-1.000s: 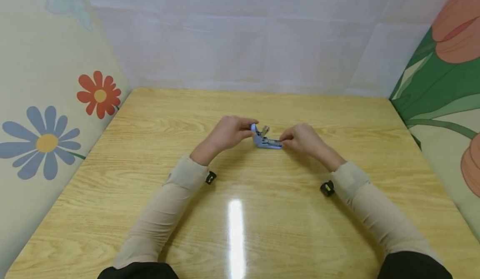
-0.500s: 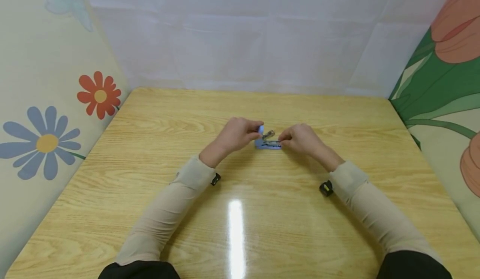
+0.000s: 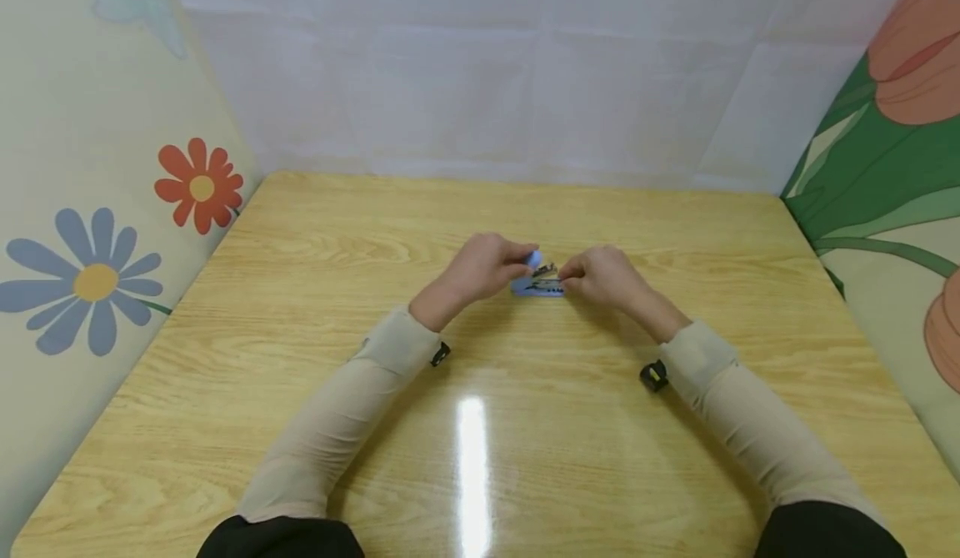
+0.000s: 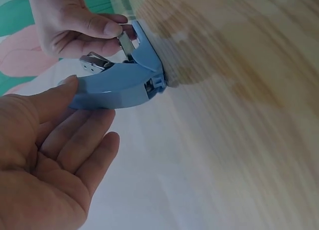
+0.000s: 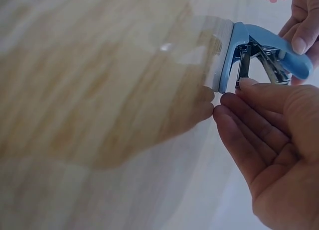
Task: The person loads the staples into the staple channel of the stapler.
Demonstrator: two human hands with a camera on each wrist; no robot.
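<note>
A light blue stapler [image 3: 537,289] stands on the table with its top arm swung up, its metal inner parts exposed. My left hand [image 3: 483,268] pinches the end of the raised blue top arm [image 4: 114,85] between thumb and fingers. At the other end, my right hand [image 3: 606,276] holds the front of the base; its thumb lies on the tip of the dark staple channel [image 5: 244,63]. A separate metal strip [image 5: 271,65] slants up between the base and the top arm. The right fingers partly hide the base's front end.
The wood-grain table [image 3: 337,241] has a bright light reflection [image 3: 472,475] near its front. A white sheet [image 3: 450,82] closes off the back, and flower-patterned panels stand at both sides. Each wrist carries a small black camera [image 3: 654,376].
My left hand has moved right, swinging the stapler's top arm down toward the base; the metal strip has tilted lower too. My right hand has stayed at the base's front end.
</note>
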